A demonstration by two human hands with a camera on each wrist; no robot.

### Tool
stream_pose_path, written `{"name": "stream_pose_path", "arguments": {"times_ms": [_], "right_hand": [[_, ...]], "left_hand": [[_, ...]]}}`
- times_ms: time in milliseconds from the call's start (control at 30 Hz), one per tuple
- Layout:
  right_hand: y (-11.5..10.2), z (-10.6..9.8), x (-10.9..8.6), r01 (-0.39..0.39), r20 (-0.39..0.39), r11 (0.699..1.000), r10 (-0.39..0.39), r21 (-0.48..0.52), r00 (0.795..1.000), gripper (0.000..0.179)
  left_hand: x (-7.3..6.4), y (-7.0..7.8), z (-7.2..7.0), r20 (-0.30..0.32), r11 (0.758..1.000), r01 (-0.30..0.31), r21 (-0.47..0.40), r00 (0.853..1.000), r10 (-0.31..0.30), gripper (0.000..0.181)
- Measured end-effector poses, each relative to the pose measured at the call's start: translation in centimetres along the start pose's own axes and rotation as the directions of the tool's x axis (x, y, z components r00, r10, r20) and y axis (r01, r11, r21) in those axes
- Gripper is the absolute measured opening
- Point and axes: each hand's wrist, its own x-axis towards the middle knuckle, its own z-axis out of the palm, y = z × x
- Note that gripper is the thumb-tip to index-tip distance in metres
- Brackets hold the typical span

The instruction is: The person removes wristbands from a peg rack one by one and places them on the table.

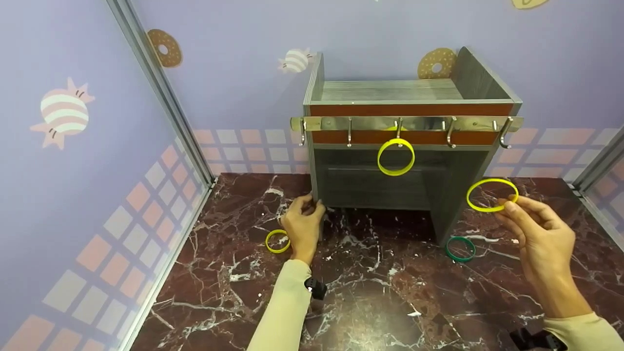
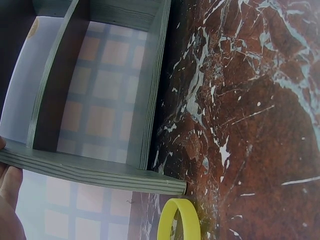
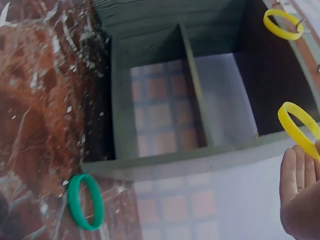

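Note:
My right hand (image 1: 548, 239) pinches a yellow wristband (image 1: 492, 195) between thumb and fingers, to the right of a small grey wooden shelf (image 1: 314, 170). My left hand (image 1: 302, 222) grips the edge of the shelf's left side panel, its thumb and a finger on either side in the left wrist view. Across the shelf's front runs a metal hook rail (image 1: 375, 123), and another yellow wristband (image 1: 396, 157) hangs from its middle hook. Beside the left hand a yellow wristband (image 1: 269, 242) is on the tabletop. A green wristband (image 1: 460, 249) lies by the shelf's right foot.
The shelf stands on a dark red marbled tabletop (image 1: 380, 302). Behind it rises a lilac wall (image 1: 234, 58) with printed sweets and tiles. Metal frame posts (image 1: 165, 92) mark the corners, and side walls close in the left and right.

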Motion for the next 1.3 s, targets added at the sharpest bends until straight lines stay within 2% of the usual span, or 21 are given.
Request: {"name": "stream_pose_path", "arguments": {"times_ms": [200, 367, 467, 600, 733, 933, 1300], "right_hand": [[0.7, -2.3, 0.3, -0.034, -0.019, 0.999, 0.034, -0.004, 0.999, 0.018], [1.6, -4.3, 0.6, -0.047, -0.074, 0.994, 0.04, -0.1, 0.996, 0.019], [1.9, -5.7, 0.8, -0.087, -0.109, 0.986, 0.072, -0.139, 0.991, 0.019], [2.3, -7.4, 1.0, -0.147, -0.144, 0.968, 0.119, -0.205, 0.982, 0.017], [2.9, -8.8, 1.2, -0.18, -0.147, 0.945, 0.144, -0.272, 0.979, 0.015], [3.8, -10.5, 1.5, -0.209, -0.158, 0.935, 0.169, -0.288, 0.973, 0.014], [4.6, -13.0, 2.0, -0.275, -0.228, 0.877, 0.196, -0.394, 0.954, 0.011]], "left_hand": [[0.0, -0.1, 0.1, -0.001, 1.0, -0.002, -0.003, 1.0, 0.002, 0.015], [0.0, 0.0, 0.1, -0.002, 1.0, -0.008, 0.004, 1.0, 0.008, 0.014], [0.0, 0.0, 0.1, 0.001, 1.0, 0.005, 0.004, 1.0, -0.005, 0.014], [0.0, 0.0, 0.0, 0.004, 1.0, 0.015, 0.001, 1.0, -0.015, 0.014], [0.0, -0.1, 0.0, 0.002, 1.0, 0.005, 0.001, 1.0, -0.005, 0.014], [0.0, -0.1, 0.1, -0.003, 1.0, -0.017, -0.005, 1.0, 0.017, 0.013], [0.0, 0.0, 0.0, 0.002, 1.0, 0.01, -0.003, 1.0, -0.01, 0.013]]}}
